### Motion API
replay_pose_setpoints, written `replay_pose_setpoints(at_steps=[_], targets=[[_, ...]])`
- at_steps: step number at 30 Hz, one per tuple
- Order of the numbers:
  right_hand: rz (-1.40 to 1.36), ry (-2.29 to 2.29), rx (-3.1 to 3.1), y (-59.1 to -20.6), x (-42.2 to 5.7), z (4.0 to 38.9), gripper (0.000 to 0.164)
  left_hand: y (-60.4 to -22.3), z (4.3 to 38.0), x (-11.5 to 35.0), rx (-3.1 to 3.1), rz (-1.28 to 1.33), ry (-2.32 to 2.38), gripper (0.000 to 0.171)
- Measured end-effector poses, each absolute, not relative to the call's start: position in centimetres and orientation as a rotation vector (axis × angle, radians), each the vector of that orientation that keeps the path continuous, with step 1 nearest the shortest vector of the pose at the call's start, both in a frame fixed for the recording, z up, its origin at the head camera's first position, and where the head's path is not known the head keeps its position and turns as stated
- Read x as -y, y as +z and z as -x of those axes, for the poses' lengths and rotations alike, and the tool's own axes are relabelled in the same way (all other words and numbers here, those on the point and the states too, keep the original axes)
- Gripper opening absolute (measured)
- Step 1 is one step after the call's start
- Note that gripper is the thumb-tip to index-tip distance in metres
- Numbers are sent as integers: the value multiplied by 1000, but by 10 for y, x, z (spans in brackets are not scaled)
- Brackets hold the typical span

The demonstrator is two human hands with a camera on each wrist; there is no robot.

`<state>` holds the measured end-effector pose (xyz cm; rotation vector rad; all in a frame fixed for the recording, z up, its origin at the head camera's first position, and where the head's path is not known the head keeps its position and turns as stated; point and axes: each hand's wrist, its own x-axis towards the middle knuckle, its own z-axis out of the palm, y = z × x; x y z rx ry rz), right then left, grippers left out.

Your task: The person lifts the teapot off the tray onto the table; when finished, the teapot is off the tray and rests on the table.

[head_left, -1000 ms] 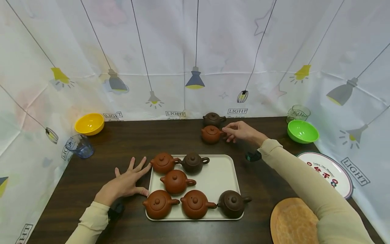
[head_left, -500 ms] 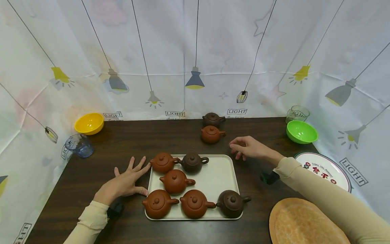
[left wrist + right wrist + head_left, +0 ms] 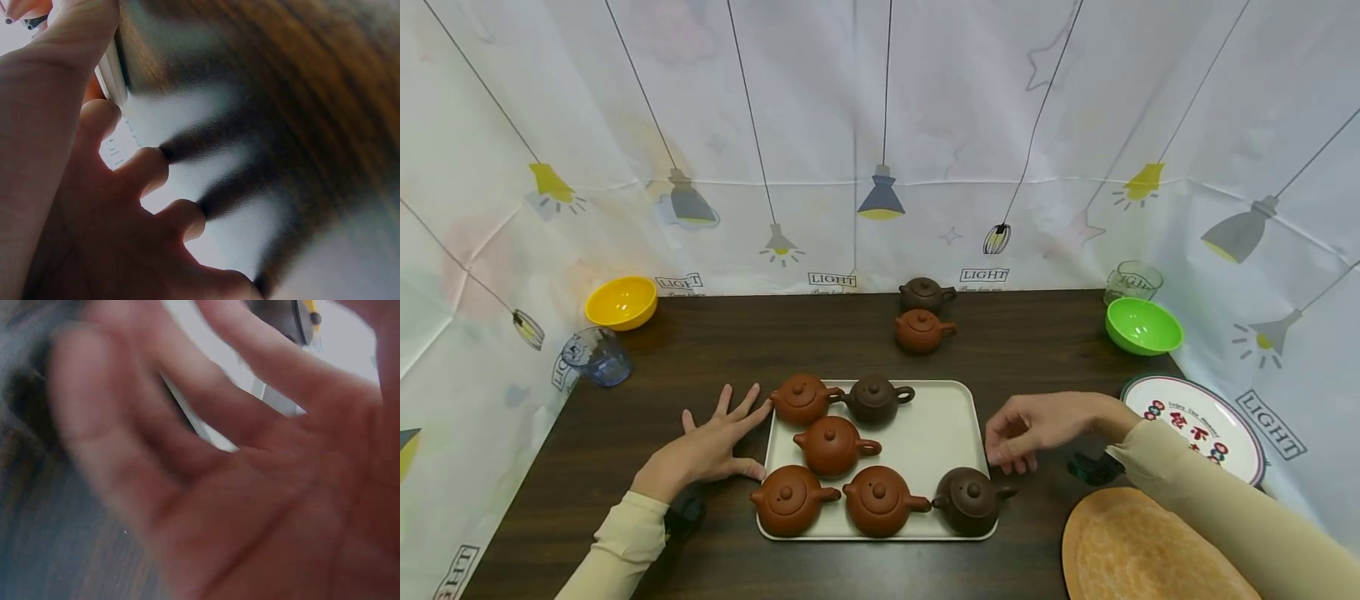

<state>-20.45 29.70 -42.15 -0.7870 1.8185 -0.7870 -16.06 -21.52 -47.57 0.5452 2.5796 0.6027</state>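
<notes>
- Tan board [image 3: 1138, 546] is seen at lower right, partly covered by the right sleeve [image 3: 1225, 508].
- Cream tray [image 3: 932, 425] is set on the dark surface [image 3: 722, 567]. Front row: two red-brown teapots, front left [image 3: 789, 502] and front middle [image 3: 880, 502], plus front dark teapot [image 3: 968, 502], its handle hung past the rim.
- Left hand [image 3: 707, 450]: fingers spread wide, thumb placed by the tray's left edge, index tip right by the rear red-brown teapot; contact can't be told.
- Right hand [image 3: 1037, 429]: fingers loosely bent, held at the tray's right edge near the front dark teapot's handle; edge contact can't be told.
- Behind: middle red-brown teapot [image 3: 832, 448], then rear red-brown teapot [image 3: 802, 400] and rear dark teapot [image 3: 874, 400].
- Off-tray: far red-brown teapot [image 3: 920, 332], far dark teapot [image 3: 922, 294] partly hidden behind it.
- Surface backed by a lamp-print curtain [image 3: 820, 108].
</notes>
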Motion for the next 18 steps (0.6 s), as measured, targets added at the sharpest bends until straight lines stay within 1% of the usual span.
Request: replay_pose_setpoints(at_steps=[4, 8, 15, 18], targets=[[702, -690, -1627, -421, -296, 193, 27, -474, 160, 215, -2574, -542, 605, 110], [663, -711, -1540, -424, -296, 187, 33, -473, 160, 215, -2571, -541, 622, 110], [641, -873, -1558, -436, -304, 183, 31, -474, 160, 214, -2566, -532, 624, 109], [705, -946, -1559, -444, -308, 182, 32, -474, 159, 214, -2564, -528, 628, 110]])
